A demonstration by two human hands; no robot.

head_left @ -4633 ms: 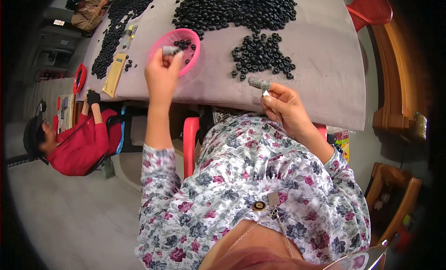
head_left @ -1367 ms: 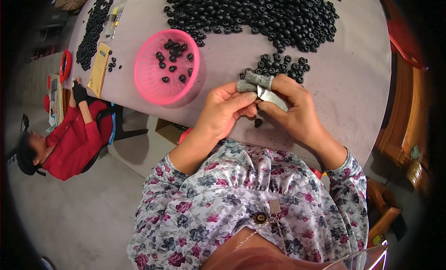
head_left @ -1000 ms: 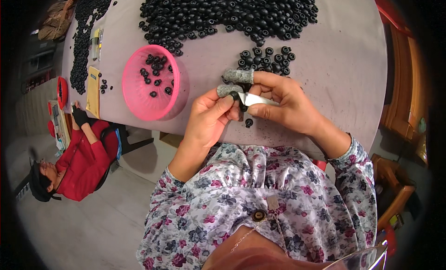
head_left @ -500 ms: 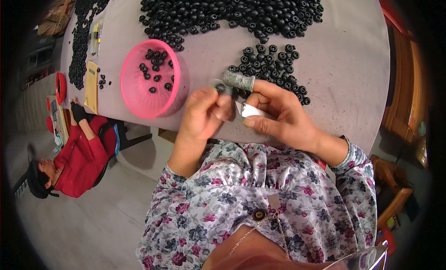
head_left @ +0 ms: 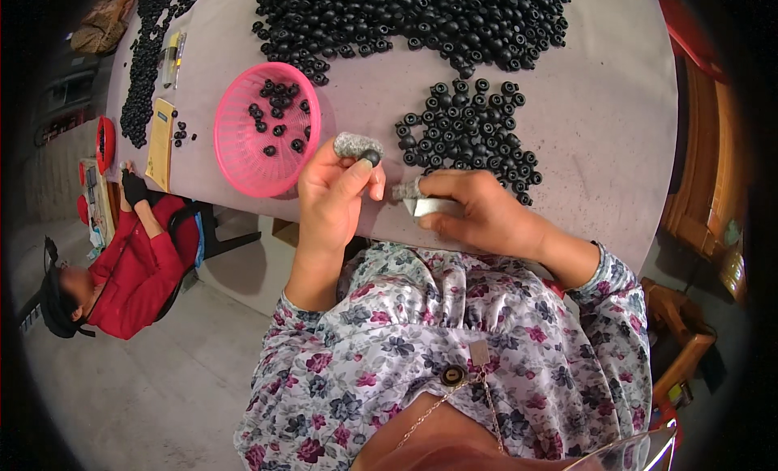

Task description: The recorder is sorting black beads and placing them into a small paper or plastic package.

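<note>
My left hand (head_left: 331, 197) pinches a small round black part (head_left: 371, 157) between thumb and index finger. That index finger wears a grey knitted sleeve (head_left: 355, 144). To its right, my right hand (head_left: 494, 216) is closed on a short silvery-white piece with a pointed tip, like a small blade (head_left: 436, 207). A second grey sleeve (head_left: 405, 189) covers its index fingertip. The two hands are slightly apart. Just beyond the right hand lies a loose group of the same black parts (head_left: 466, 131), many with a ringed hole showing. Left of my left hand stands a pink mesh basket (head_left: 231, 167) holding several black parts.
A large heap of black parts (head_left: 413, 21) covers the table's far side. More parts (head_left: 139, 90) spread along the left, near a yellow notepad (head_left: 160, 143) and a clear packet (head_left: 173, 58). Another person in red (head_left: 138, 277) sits at the left. Wooden furniture (head_left: 701, 163) stands at right.
My hands have drawn apart: the left moved slightly left and lifted the black part into plainer view, while the blade in my right hand stayed close to its place.
</note>
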